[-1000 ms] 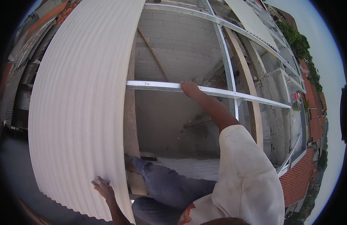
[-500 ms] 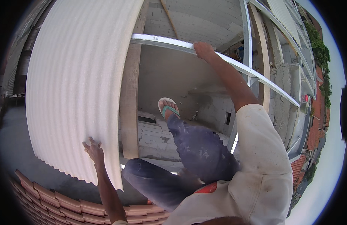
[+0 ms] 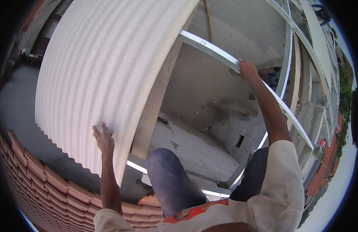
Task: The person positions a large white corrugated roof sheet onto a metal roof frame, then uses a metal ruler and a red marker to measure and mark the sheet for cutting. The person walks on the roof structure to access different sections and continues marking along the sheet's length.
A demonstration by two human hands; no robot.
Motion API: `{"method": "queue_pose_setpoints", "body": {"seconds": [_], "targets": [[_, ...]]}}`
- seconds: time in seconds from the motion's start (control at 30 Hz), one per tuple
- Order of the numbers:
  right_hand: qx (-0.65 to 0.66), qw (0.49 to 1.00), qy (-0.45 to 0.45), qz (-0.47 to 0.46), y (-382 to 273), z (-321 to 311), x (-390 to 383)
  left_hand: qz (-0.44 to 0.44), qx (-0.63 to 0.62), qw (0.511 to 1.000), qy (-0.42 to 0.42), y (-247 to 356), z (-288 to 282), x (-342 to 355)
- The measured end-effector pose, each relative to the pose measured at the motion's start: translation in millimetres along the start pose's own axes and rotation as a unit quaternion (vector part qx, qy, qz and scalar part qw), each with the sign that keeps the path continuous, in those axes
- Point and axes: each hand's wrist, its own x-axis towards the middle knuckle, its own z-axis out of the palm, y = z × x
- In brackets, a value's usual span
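Observation:
My left hand [image 3: 104, 140] rests on a white corrugated roofing sheet [image 3: 90, 81], its fingers spread over the ridges near the sheet's lower right edge. With my arm stretched out to the right, my right hand [image 3: 248, 70] is wrapped round a shiny metal beam [image 3: 210, 47]. The beam comes out at the sheet's right edge and slopes down to the right, across the open gap. Alongside the sheet runs a wooden plank [image 3: 157, 102], partly covered by it. My bent knees [image 3: 172, 181] are over the lower metal framing.
Far below the frame lies a grey floor [image 3: 202, 83] with pale block walls [image 3: 198, 147]. Clay roof tiles [image 3: 63, 181] slope along the lower left. More metal beams [image 3: 289, 54] and another white sheet [image 3: 316, 34] stand at the right. Another person [image 3: 322, 14] is at the upper right.
My view has turned and shifted, so the sheet and beam appear tilted. My right leg and sandalled foot have drawn back from over the gap. Both hands keep their contact.

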Motion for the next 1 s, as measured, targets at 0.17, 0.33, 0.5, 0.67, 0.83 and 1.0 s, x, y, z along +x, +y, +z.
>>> {"method": "queue_pose_setpoints", "body": {"seconds": [0.17,0.33,0.5,0.67,0.83,1.0], "targets": [[0.018,0.999,0.036,-0.016,4,9,0,0.010,-0.005,1.000,0.018,1,-4,3],[0.038,0.997,0.063,-0.015,9,10,5,0.003,0.000,1.000,-0.005,3,8,4],[0.024,0.999,0.023,-0.013,13,15,5,0.014,-0.018,1.000,-0.009,7,7,2],[0.044,0.997,0.059,-0.015,2,5,-4,0.033,-0.019,0.999,0.009,-12,14,8],[0.074,0.997,0.021,-0.032,-6,-32,-15,0.049,-0.060,0.997,-0.017,-34,12,21],[0.088,0.995,0.031,-0.027,2,-40,-34,0.058,0.074,0.993,0.073,118,-24,26]]}}
